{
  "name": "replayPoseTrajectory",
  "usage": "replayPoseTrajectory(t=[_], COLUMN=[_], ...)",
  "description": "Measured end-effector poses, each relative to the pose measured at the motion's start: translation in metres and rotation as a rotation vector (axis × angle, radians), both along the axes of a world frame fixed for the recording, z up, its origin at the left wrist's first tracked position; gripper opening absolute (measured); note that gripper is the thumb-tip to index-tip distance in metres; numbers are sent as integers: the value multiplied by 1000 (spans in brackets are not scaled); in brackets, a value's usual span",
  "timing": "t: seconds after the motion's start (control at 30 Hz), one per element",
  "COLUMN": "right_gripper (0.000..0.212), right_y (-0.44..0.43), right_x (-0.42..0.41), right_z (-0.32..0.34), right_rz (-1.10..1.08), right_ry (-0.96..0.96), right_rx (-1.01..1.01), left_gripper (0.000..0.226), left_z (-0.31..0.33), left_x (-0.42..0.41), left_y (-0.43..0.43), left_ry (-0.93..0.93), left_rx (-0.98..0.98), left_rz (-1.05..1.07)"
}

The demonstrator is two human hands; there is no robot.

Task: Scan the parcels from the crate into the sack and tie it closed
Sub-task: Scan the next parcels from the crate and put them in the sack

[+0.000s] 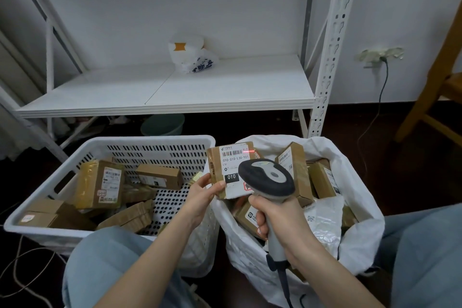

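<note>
A left hand [202, 189] pinches a brown parcel [231, 170] upright between a white crate [150, 141] (more parcels inside) and an open white sack [350, 165], while the right hand [277, 217] grips a scanner [267, 175], its red line on the label.

There is a single wide-angle camera, worn on the person's head. It faces forward and down, sitting close above the crate [155, 139] at lower left and the sack [362, 232] at lower right. The shelf [200, 90] and wall [412, 7] stand farther off, straight ahead.
</note>
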State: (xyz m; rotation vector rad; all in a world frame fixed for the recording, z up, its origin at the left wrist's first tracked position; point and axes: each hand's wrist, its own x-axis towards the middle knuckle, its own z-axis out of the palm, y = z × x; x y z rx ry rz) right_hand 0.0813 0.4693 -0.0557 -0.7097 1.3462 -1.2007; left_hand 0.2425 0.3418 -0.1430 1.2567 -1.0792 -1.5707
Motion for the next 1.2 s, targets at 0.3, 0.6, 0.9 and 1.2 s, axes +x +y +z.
replayPoseTrajectory(t=[0.3, 0.6, 0.9, 1.2], right_gripper=[31, 28, 24, 26], right_y=[1, 0, 2, 5], right_x=[-1, -5, -12, -16], right_z=[1, -1, -1, 1], right_rz=[7, 5, 22, 1], right_ry=[6, 33, 63, 41], right_rx=[3, 9, 19, 22], left_gripper=[46, 41, 50, 112], left_z=[-2, -5, -9, 0], left_x=[2, 1, 0, -4], left_y=[-1, -2, -6, -4], left_ry=[48, 3, -1, 3], left_rx=[22, 23, 27, 37], left_rz=[-41, -60, -33, -42])
